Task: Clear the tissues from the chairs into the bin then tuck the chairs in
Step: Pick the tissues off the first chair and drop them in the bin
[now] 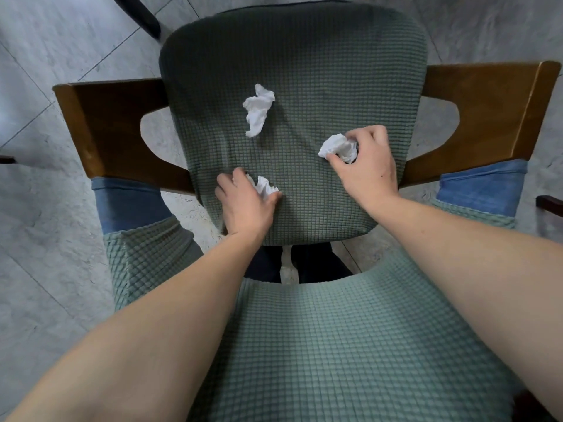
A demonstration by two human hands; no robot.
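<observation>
I look straight down over the backrest onto a chair's green-covered seat (pixel 304 71). Three crumpled white tissues lie on it. My left hand (pixel 243 205) curls its fingers and thumb round the near-left tissue (pixel 265 186). My right hand (pixel 365 166) pinches the right tissue (pixel 339 147) between thumb and fingers. The third tissue (pixel 257 109) lies loose in the middle of the seat, beyond both hands. No bin is in view.
The chair's green-covered backrest (pixel 335 345) fills the bottom of the view under my forearms. Wooden armrests (pixel 115 129) stick out left and right (pixel 487 117). Grey tiled floor (pixel 45 269) surrounds the chair. A dark chair leg (pixel 143 16) shows at top left.
</observation>
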